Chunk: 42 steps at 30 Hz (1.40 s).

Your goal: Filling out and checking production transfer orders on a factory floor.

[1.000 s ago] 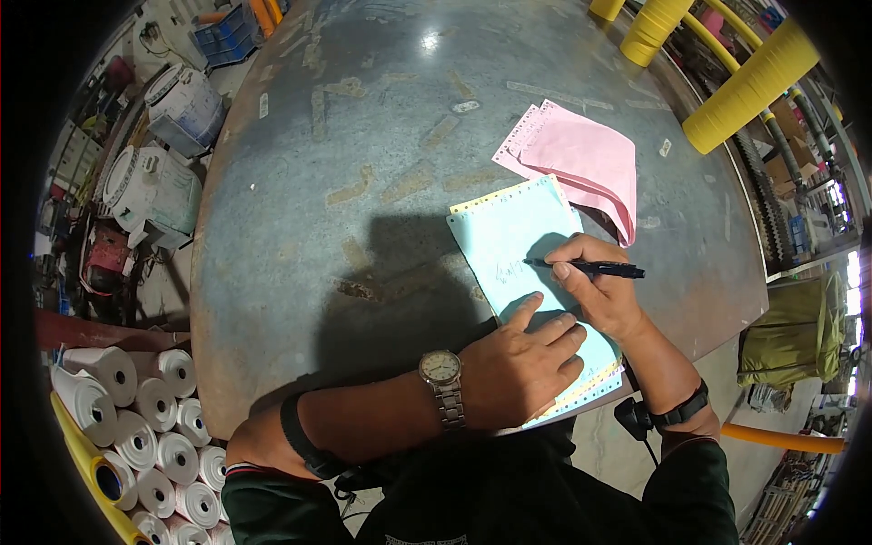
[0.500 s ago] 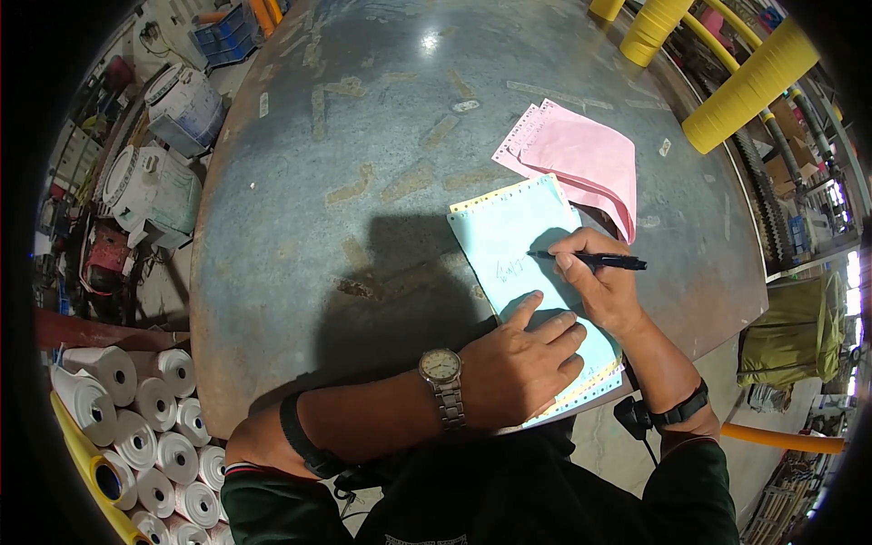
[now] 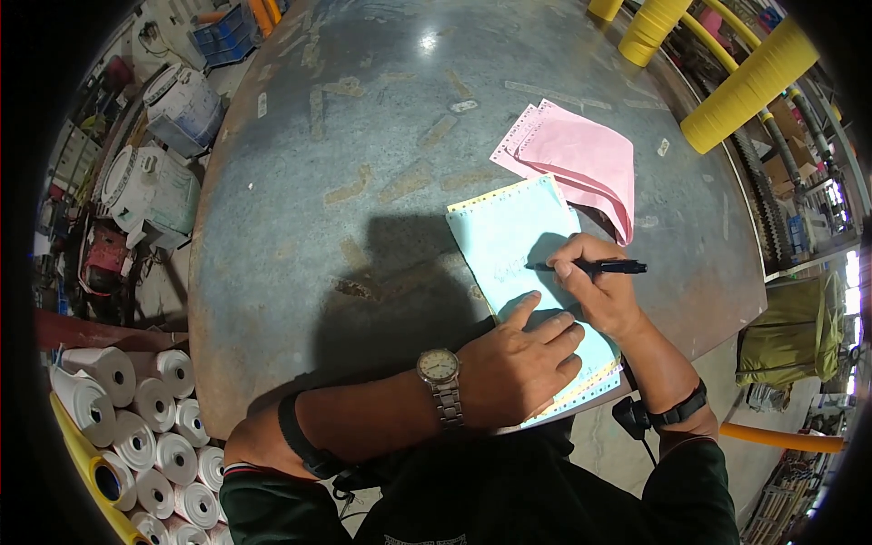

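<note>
The table (image 3: 272, 182) is spreading across most of the view, its grey top showing worn patches and strips of residue. Near its close edge, to the person's right, the blue-green sheet (image 3: 522, 218) is lying where the work is going on, and a yellow sheet (image 3: 486, 194) is peeking out from under it along the top and again at the bottom. Pink sheets (image 3: 581, 145) are lying just beyond, folded over on themselves; neither hand is touching them, and their visible face is showing no clear handwriting.

The left hand (image 3: 522, 368) is pressing lightly on the lower part of the blue-green sheet, palm down, its fingers extended and a little apart, holding nothing between them. The right hand (image 3: 599, 291) is closing thumb and fingers around a black pen (image 3: 622, 267), which is slanting with its tip at the right end of the marks.

As for progress, a short patch of handwriting (image 3: 509, 270) is already standing on the sheet, too small to make out. The upper part of the sheet is appearing bare of handwriting, the left hand is hiding some of the lower part, and nothing visible is telling how much writing is remaining
</note>
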{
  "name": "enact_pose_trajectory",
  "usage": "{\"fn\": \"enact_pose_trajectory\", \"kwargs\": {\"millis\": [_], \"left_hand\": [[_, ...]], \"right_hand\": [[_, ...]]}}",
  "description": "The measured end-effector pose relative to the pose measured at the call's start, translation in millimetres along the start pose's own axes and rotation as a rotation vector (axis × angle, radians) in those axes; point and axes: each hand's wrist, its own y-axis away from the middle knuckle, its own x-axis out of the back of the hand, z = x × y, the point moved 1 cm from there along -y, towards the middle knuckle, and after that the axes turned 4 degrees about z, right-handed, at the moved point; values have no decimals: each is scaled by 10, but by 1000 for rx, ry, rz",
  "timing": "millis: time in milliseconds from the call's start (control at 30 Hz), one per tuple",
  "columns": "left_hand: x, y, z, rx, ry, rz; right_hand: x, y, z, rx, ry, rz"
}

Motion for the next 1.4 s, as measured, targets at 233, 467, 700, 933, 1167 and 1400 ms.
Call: {"fn": "enact_pose_trajectory", "kwargs": {"millis": [233, 467, 700, 933, 1167, 1400], "left_hand": [[-4, -14, 6, -1, -11, 4], [15, -17, 4, 11, 1, -18], [27, -21, 10, 13, 4, -28], [20, -17, 5, 14, 2, -30], [29, -17, 9, 13, 4, -18], [9, -18, 3, 21, 19, -6]], "right_hand": [[-20, -2, 54, 10, -30, 69], [7, 8, 70, -98, -93, 134], [-9, 0, 94, -62, -74, 112], [-12, 3, 104, -1, -71, 103], [8, 13, 108, -44, -91, 102], [0, 0, 49, 6, -24, 70]]}}
